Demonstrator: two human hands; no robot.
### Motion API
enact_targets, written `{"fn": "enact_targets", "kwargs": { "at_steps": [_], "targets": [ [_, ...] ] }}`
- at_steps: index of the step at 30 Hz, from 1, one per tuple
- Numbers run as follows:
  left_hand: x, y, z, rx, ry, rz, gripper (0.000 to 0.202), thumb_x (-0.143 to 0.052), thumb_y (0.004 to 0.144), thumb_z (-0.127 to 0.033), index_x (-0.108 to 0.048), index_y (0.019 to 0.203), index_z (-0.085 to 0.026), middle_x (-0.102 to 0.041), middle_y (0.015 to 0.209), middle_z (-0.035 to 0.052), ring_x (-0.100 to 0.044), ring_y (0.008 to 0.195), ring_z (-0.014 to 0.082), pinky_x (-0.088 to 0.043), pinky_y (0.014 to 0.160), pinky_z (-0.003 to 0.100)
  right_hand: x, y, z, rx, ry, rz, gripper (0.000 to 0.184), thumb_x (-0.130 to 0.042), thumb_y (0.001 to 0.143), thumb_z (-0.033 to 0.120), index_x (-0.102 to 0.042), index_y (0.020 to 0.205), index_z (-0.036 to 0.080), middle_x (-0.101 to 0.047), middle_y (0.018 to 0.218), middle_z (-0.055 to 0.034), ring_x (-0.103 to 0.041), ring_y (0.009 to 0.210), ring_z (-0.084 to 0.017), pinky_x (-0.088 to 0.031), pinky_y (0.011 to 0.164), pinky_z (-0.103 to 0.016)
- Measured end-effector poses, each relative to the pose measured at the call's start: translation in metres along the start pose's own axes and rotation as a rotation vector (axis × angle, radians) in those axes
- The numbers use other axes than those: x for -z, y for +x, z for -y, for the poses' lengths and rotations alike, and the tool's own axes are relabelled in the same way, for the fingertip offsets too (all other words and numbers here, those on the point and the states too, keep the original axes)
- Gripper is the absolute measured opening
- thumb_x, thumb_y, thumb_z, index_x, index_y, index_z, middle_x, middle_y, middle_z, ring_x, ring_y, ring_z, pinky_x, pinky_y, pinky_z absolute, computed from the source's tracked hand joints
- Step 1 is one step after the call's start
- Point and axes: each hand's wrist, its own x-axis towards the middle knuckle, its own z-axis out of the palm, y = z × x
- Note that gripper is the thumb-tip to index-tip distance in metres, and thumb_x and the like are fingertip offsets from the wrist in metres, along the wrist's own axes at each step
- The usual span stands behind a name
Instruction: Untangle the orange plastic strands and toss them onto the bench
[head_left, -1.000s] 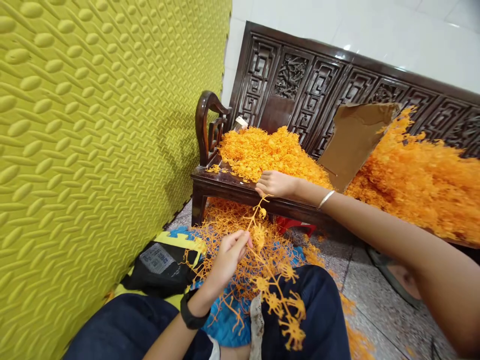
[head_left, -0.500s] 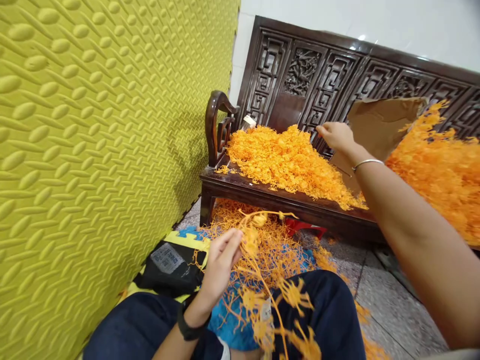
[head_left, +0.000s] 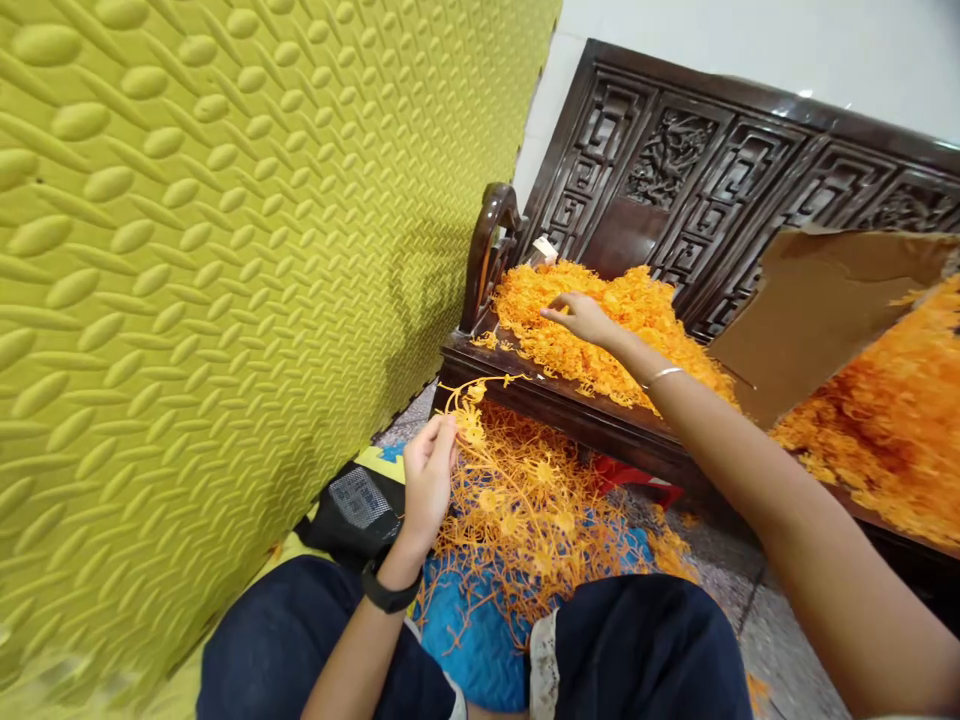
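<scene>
My left hand [head_left: 430, 478], with a black band at the wrist, is closed on a thin orange plastic sprue [head_left: 480, 425] that arcs up and to the right above a tangle of bare orange stems [head_left: 540, 510] on the floor. My right hand [head_left: 581, 318], a silver bangle on its wrist, reaches over the heap of small orange plastic flowers [head_left: 600, 325] on the dark wooden bench [head_left: 555, 405]; its fingers are stretched out and hold nothing I can see. My knees in dark trousers fill the bottom of the view.
A yellow embossed foam mat [head_left: 225, 250] stands as a wall on the left. A sheet of cardboard [head_left: 817, 310] leans on the bench between two orange heaps, the larger heap [head_left: 885, 430] to the right. A black pouch [head_left: 352, 510] and a blue cushion [head_left: 472, 640] lie on the floor.
My right hand left the stem, rose toward the cardboard, then came down leftward over the flower heap. My left hand swung its stem up and left; the flowered branch is gone from my lap.
</scene>
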Motion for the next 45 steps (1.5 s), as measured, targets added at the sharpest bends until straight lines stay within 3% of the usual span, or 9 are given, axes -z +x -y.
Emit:
{"fn": "enact_targets", "kwargs": {
  "at_steps": [2,6,8,12,15,20,25,33,45],
  "targets": [
    [0.002,0.001,0.001,-0.046,0.097,0.029,0.035,-0.05,0.088,-0.036,-0.042,0.059,-0.018,-0.025,0.05,-0.0086,-0.022,0.044,0.0063,-0.017,0.043,0.021,0.007,-0.03,0.036,0.13,0.251,0.105,0.04,-0.042,0.092,0.047,-0.064,0.095,0.015,-0.065,0.097,-0.0097,-0.063,0.078,-0.015,-0.047,0.071,-0.027],
    [0.002,-0.002,0.0,-0.1,0.223,0.058,0.032,-0.044,0.091,-0.036,-0.051,0.066,-0.017,-0.027,0.051,-0.0078,-0.024,0.045,0.0078,-0.018,0.044,0.023,0.016,-0.12,0.092,0.306,0.678,0.215,0.031,-0.049,0.089,0.045,-0.062,0.085,0.017,-0.066,0.08,-0.0038,-0.06,0.067,-0.012,-0.046,0.061,-0.024],
    [0.002,-0.005,-0.001,-0.126,0.253,0.078,0.032,-0.043,0.092,-0.036,-0.051,0.067,-0.017,-0.028,0.051,-0.0076,-0.026,0.045,0.0081,-0.019,0.045,0.023,0.013,-0.16,0.105,0.26,0.634,0.3,0.029,-0.052,0.088,0.045,-0.061,0.083,0.018,-0.064,0.074,-0.0021,-0.058,0.065,-0.011,-0.045,0.059,-0.024],
    [0.0,-0.011,-0.006,-0.21,0.309,0.108,0.033,-0.04,0.094,-0.033,-0.041,0.064,-0.019,-0.03,0.053,-0.0072,-0.029,0.046,0.008,-0.023,0.046,0.022,-0.009,-0.195,0.11,0.171,0.502,0.228,0.032,-0.056,0.085,0.049,-0.059,0.092,0.018,-0.064,0.084,-0.004,-0.058,0.076,-0.014,-0.045,0.071,-0.028],
    [-0.003,-0.016,-0.005,-0.347,0.441,0.061,0.03,-0.039,0.093,-0.026,-0.04,0.064,-0.02,-0.032,0.052,-0.0073,-0.032,0.044,0.008,-0.025,0.047,0.022,-0.028,-0.189,0.112,0.162,0.581,0.209,0.035,-0.05,0.087,0.051,-0.057,0.095,0.017,-0.063,0.089,-0.0058,-0.057,0.081,-0.016,-0.043,0.075,-0.03],
    [-0.012,-0.023,0.009,-0.494,0.586,0.056,0.021,-0.04,0.09,-0.02,-0.047,0.071,-0.02,-0.044,0.053,-0.0044,-0.042,0.043,0.0105,-0.026,0.049,0.024,-0.063,-0.163,0.128,0.022,0.783,0.088,0.04,-0.041,0.089,0.053,-0.05,0.071,0.018,-0.051,0.066,0.0005,-0.046,0.062,-0.011,-0.038,0.059,-0.025],
    [-0.016,-0.023,0.013,-0.353,0.551,0.018,0.022,-0.045,0.087,-0.02,-0.046,0.065,-0.022,-0.037,0.047,-0.0057,-0.036,0.04,0.0114,-0.021,0.049,0.026,-0.084,-0.145,0.134,-0.056,0.813,0.017,0.052,-0.046,0.083,0.059,-0.037,0.052,0.019,-0.035,0.051,0.0043,-0.033,0.049,-0.008,-0.027,0.047,-0.023],
    [-0.025,-0.025,0.017,-0.206,0.473,0.157,0.021,-0.042,0.09,-0.025,-0.053,0.073,-0.02,-0.042,0.052,-0.0049,-0.037,0.045,0.0111,-0.024,0.052,0.024,-0.074,-0.108,0.105,-0.338,1.083,0.197,0.061,-0.051,0.082,0.062,-0.026,0.044,0.02,-0.02,0.034,0.0088,-0.016,0.031,-0.003,-0.013,0.034,-0.02],
    [-0.034,-0.023,0.041,-0.075,0.345,0.206,0.025,-0.042,0.09,-0.03,-0.045,0.068,-0.019,-0.035,0.051,-0.0076,-0.03,0.044,0.0084,-0.019,0.048,0.022,-0.087,-0.088,0.08,-0.594,1.162,0.326,0.054,-0.049,0.089,0.049,-0.024,0.05,0.021,-0.019,0.031,0.0098,-0.012,0.029,-0.002,-0.011,0.031,-0.017]
  ]
}}
